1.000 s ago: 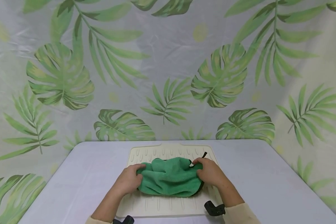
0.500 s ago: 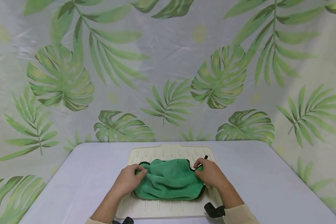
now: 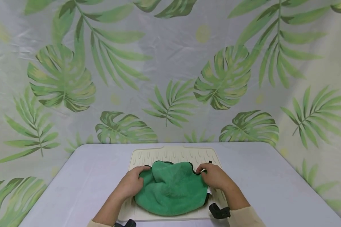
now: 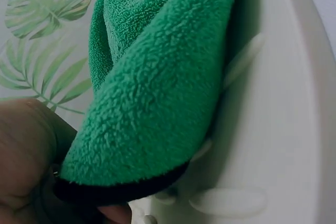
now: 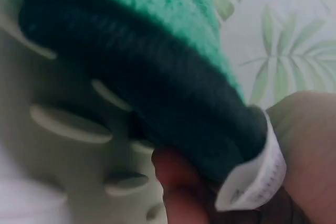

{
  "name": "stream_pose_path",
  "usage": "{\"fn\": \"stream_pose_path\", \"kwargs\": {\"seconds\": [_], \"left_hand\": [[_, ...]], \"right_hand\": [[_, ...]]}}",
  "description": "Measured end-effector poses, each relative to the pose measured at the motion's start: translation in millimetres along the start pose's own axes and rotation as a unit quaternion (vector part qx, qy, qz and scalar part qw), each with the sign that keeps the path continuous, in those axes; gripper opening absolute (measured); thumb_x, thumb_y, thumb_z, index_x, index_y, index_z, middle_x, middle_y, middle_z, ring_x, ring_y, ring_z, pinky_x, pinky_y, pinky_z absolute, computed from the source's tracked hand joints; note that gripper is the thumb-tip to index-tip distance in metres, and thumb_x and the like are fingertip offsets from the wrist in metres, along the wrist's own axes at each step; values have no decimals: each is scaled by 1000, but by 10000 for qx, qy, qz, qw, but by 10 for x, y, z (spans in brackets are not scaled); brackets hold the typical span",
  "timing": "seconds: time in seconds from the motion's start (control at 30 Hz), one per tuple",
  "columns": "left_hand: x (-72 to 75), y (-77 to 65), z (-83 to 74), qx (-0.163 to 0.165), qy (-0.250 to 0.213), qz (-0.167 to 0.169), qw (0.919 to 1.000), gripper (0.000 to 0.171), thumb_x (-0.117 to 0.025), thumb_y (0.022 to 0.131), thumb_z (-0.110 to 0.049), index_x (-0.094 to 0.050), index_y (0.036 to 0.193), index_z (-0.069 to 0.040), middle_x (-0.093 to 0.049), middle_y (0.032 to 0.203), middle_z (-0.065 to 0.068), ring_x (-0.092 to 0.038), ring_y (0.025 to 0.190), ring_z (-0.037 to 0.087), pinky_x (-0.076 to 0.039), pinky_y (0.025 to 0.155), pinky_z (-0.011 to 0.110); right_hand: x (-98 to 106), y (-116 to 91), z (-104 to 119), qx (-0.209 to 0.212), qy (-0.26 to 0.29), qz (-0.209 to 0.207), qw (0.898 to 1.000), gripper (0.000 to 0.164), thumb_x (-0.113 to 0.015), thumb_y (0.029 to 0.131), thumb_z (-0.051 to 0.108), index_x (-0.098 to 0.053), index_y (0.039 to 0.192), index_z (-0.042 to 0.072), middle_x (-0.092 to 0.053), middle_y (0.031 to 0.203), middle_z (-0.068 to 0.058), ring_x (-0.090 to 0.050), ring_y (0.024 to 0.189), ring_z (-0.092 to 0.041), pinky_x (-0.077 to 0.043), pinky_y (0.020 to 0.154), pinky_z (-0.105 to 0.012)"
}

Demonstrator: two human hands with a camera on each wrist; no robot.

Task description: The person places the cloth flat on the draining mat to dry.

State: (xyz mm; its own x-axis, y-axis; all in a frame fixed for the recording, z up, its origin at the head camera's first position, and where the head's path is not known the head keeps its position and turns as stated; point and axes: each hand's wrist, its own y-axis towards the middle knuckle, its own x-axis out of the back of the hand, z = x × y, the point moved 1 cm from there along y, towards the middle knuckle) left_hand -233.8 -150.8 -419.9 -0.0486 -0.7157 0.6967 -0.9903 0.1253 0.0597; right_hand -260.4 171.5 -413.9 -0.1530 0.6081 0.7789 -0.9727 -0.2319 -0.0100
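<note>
A fluffy green towel point(image 3: 170, 192) with a dark edging hangs bunched between the two hands, over a cream ribbed mat point(image 3: 147, 154). My left hand point(image 3: 132, 182) grips its left side; in the left wrist view the towel's point(image 4: 152, 87) dark-bound edge runs into the curled fingers. On the other side my right hand point(image 3: 214, 177) pinches the right edge, and a small dark loop point(image 3: 210, 162) sticks up beyond the fingers. A white label point(image 5: 257, 174) hangs from the dark binding right beside the right hand in the right wrist view.
The mat has raised oblong ridges and lies on a white table point(image 3: 255, 170). A leaf-printed curtain point(image 3: 170, 63) rises behind the table's far edge. Black wrist-worn devices point(image 3: 219, 211) sit at both wrists.
The towel's near part has dropped toward the person and spread lower over the mat. A white label has come into sight by the right hand. Both hands stay nearly in place.
</note>
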Motion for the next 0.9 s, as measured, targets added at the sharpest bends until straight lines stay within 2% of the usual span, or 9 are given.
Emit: {"fn": "stream_pose_path", "kwargs": {"seconds": [0.03,0.13,0.27,0.4,0.47,0.67,0.7,0.8,0.9], "left_hand": [[-2,-2,3,23,7,-22,10000,49,-47,94,5,-63,138,-10,-57,147,19,-49,140,44,-43,111,62],[9,-9,1,94,21,-222,9997,50,-48,94,2,-59,143,-8,-56,148,21,-48,140,44,-43,111,61],[42,-10,-2,205,-40,-549,9983,54,-50,95,-2,-52,148,-4,-51,151,24,-45,142,47,-41,112,62],[64,7,7,331,-32,-645,9974,59,-52,96,-7,-43,154,-1,-44,156,27,-38,146,49,-37,115,63],[64,17,18,370,-24,-632,9973,61,-53,97,-9,-38,156,0,-40,158,28,-36,147,49,-36,116,64],[52,33,31,345,-315,-413,9981,74,-54,96,-9,-22,162,-4,-29,164,28,-28,151,48,-31,119,64],[55,34,28,361,-365,-366,9980,77,-55,96,-10,-17,163,-4,-28,164,28,-30,151,48,-33,118,63],[82,31,10,529,-332,-240,9978,87,-57,96,-14,-4,164,-5,-36,158,35,-48,138,50,-43,109,62],[134,6,-13,779,14,-168,9968,85,-60,99,-24,-9,162,2,-48,146,39,-59,124,51,-50,98,62]], "right_hand": [[11,-1,-6,-13,22,17,10000,26,-50,101,2,-74,103,13,-61,69,-3,-30,46,-11,-34,49,-27],[52,-7,-25,-15,22,-99,9999,29,-48,100,0,-75,102,11,-72,88,-6,-31,46,-11,-35,48,-28],[130,-13,-35,-47,-287,-409,9987,27,-51,98,2,-76,103,9,-75,103,-11,-40,52,-15,-39,55,-30],[199,-12,-60,-207,-529,-631,9964,28,-51,93,2,-75,107,5,-75,107,-16,-56,68,-18,-43,61,-31],[224,-18,-78,-354,-594,-619,9957,31,-51,91,1,-73,112,3,-75,104,-17,-58,69,-19,-44,59,-32],[294,-69,-72,-671,-1203,-165,9903,30,-59,92,5,-70,119,1,-75,97,-14,-58,68,-21,-48,62,-36],[299,-73,-63,-674,-1245,-108,9899,29,-61,92,6,-69,120,1,-75,98,-14,-59,70,-22,-49,63,-37],[279,-65,-37,-519,-1223,-140,9910,29,-63,93,7,-69,121,2,-75,102,-14,-63,75,-21,-51,65,-39],[211,-33,-13,-249,-843,-308,9957,28,-62,95,6,-68,122,4,-74,108,-15,-66,79,-20,-52,66,-38]]}}
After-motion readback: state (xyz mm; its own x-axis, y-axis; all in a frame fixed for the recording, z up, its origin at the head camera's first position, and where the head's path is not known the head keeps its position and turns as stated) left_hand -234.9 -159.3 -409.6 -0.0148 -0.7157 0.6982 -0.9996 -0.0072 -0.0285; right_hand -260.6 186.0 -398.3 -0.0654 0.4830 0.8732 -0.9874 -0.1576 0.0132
